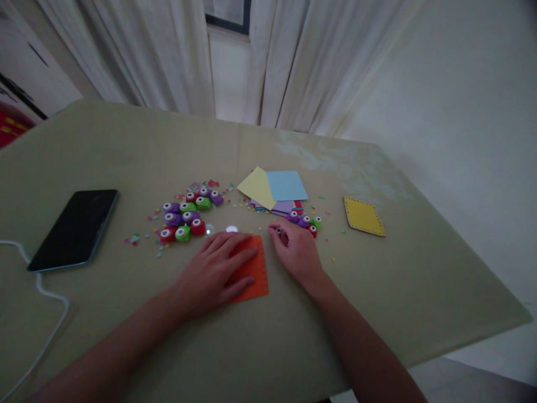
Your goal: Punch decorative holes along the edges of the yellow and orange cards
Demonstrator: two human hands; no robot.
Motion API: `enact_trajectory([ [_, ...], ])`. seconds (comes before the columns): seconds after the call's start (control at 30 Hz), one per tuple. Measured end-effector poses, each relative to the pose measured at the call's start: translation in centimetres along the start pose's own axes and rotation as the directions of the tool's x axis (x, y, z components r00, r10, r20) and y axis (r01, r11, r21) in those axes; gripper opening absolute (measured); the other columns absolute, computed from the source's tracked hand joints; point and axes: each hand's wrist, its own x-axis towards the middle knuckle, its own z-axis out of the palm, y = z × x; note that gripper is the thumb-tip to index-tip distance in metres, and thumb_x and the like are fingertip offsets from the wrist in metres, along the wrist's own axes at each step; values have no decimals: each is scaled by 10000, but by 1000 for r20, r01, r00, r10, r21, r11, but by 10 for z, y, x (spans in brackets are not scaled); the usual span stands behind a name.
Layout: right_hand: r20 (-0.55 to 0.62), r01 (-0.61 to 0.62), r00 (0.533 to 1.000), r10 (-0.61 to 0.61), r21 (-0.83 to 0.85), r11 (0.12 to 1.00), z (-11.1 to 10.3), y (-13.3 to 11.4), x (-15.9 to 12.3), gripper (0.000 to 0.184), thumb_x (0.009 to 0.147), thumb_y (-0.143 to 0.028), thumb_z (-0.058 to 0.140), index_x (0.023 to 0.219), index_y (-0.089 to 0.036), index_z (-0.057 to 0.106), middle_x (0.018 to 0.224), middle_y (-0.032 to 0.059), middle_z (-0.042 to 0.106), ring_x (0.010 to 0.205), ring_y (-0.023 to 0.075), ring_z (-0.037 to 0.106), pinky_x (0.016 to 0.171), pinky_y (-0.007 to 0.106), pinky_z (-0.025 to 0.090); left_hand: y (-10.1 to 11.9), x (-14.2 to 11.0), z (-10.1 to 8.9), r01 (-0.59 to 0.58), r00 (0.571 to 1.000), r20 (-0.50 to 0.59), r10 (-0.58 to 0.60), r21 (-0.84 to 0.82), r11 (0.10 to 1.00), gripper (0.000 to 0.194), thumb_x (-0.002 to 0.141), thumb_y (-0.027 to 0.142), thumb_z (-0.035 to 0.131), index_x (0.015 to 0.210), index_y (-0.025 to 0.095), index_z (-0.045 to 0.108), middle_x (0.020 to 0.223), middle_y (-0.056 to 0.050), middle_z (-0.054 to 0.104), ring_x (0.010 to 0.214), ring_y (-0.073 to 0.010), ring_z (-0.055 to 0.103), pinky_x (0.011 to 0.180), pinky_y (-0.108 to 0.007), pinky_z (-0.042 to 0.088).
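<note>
My left hand (pixel 220 266) lies flat with its fingers spread on a square of orange paper (pixel 260 274), hiding its left part. A row of small punched marks runs along the paper's right edge. Just past that edge, my right hand (pixel 296 246) is closed in a pinch low over the table; whatever its fingertips hold is too small to make out. Beyond it sit several purple, green and red craft punches (pixel 304 221), partly covered by the hand. More craft punches (pixel 183 233) stand in a cluster beyond my left hand, with tiny paper cut-outs (pixel 135 239) scattered around.
A stack of coloured paper (pixel 287 186) lies at the middle back. To the right is a yellow paper square (pixel 364 216) with a punched border. A dark tablet (pixel 75 226) with a white cable (pixel 54 296) rests on the left. The cloth-covered table (pixel 168 140) reaches toward curtains.
</note>
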Motion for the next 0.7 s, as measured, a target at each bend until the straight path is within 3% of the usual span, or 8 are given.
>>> enact_trajectory([
  [0.2, -42, -117, 993, 112, -129, 985, -9, 10, 6, 163, 1012, -220, 622, 1080, -216, 771, 843, 48, 752, 735, 211, 661, 699, 305, 412, 1, 0, -3, 36, 999, 39, -36, -13, 999, 454, 1073, 476, 584, 1487, 302, 650, 1511, -107, 617, 1307, -355, 568, 1125, -587, 454],
  [0.33, -75, -176, 983, 167, -143, 974, -9, 15, 8, 174, 991, -206, 637, 1116, -223, 757, 853, 59, 737, 776, 234, 658, 713, 317, 411, -2, 1, -9, -56, 992, 108, 66, -91, 994, 483, 1072, 260, 522, 1543, 340, 592, 1592, -41, 602, 1428, -292, 557, 1248, -548, 367],
  [0.4, -83, -147, 987, 138, -108, 983, -9, 16, 8, 186, 993, -221, 635, 1135, -220, 755, 839, 56, 722, 763, 230, 644, 730, 320, 422, -2, 1, -12, -104, 985, 122, 119, -128, 986, 531, 1052, 198, 504, 1562, 331, 570, 1622, -30, 586, 1478, -263, 542, 1307, -536, 295],
  [0.5, -117, -56, 992, 50, -44, 997, -7, 13, 6, 201, 1006, -253, 630, 1160, -206, 751, 882, 63, 721, 764, 222, 630, 766, 326, 448, -1, 3, -15, -112, 983, 131, 132, -146, 983, 392, 1074, 280, 529, 1442, 284, 665, 1602, -52, 610, 1483, -266, 554, 1328, -545, 270],
  [0.6, -131, 44, 991, -39, 43, 998, -4, -3, 8, 181, 1032, -302, 636, 1118, -194, 753, 907, 67, 716, 768, 209, 620, 781, 327, 465, 3, 6, -16, -86, 986, 129, 107, -160, 983, 269, 1089, 365, 558, 1236, 234, 742, 1554, -87, 647, 1444, -285, 588, 1271, -522, 384],
  [0.7, -81, 168, 984, -159, 119, 979, 6, -34, 18, 184, 1068, -329, 617, 1056, -199, 747, 949, 62, 710, 818, 196, 629, 807, 319, 475, 6, 7, -18, -104, 983, 124, 135, -231, 967, 259, 1075, 306, 574, 1264, 242, 739, 1487, -88, 689, 1375, -277, 634, 1184, -467, 484],
])
